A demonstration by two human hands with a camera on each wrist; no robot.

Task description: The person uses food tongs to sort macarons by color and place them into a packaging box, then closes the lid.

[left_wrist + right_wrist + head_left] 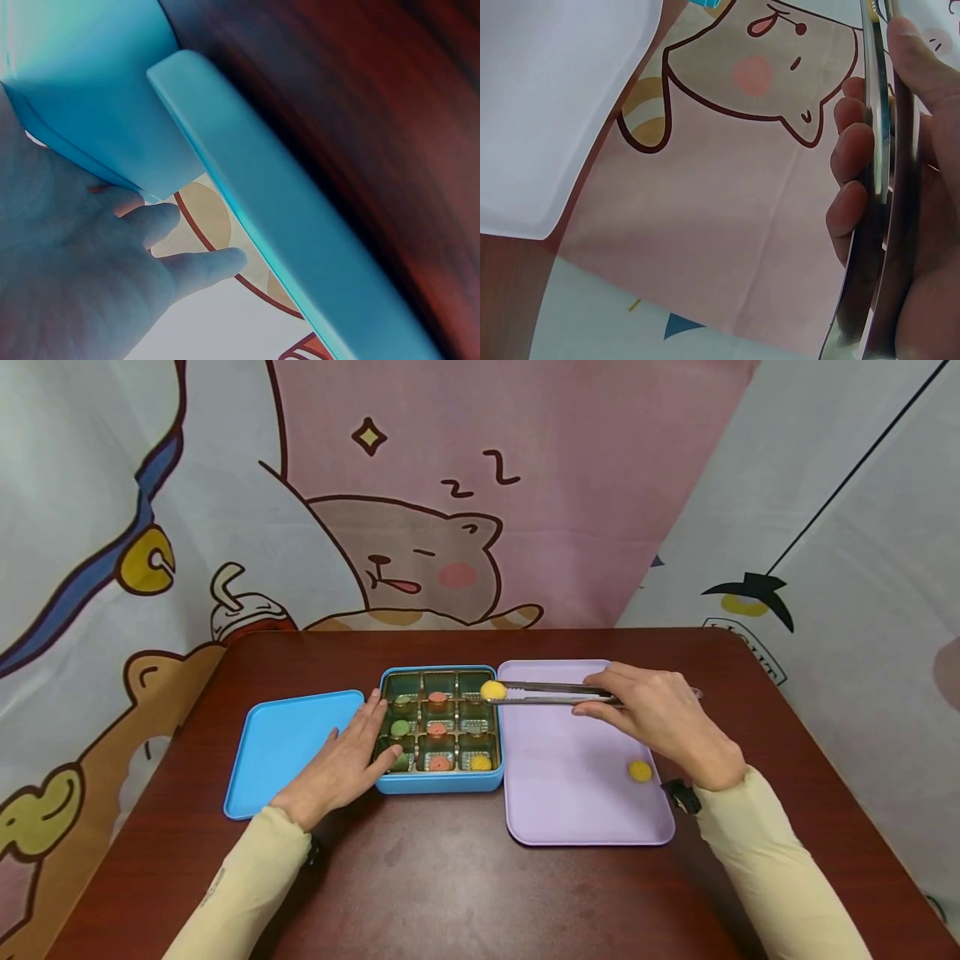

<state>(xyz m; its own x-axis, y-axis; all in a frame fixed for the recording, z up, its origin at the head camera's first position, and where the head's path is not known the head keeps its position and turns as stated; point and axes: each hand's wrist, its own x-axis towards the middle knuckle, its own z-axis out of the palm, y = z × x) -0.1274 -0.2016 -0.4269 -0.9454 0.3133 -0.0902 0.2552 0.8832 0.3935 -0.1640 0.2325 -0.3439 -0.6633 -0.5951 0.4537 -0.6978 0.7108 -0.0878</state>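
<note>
My right hand [663,714] grips a pair of metal tongs [558,693], also seen in the right wrist view. Pinched in the tongs' tips is a yellow ball [492,691], over the right rim of a blue box [442,783] with a divided insert. Green pieces [401,727] occupy the left column of compartments, orange pieces [437,730] the middle one. One yellow piece [480,762] lies in the front right compartment. My left hand [337,768] rests along the box's left side with fingers extended; its thumb reaches over the front left corner.
A lilac tray [577,802] stands against the box's right side, with another yellow ball [640,771] near its right edge. To the left, a blue lid [281,743] lies on the dark wooden table [450,885]. Behind hangs a printed cloth [585,485].
</note>
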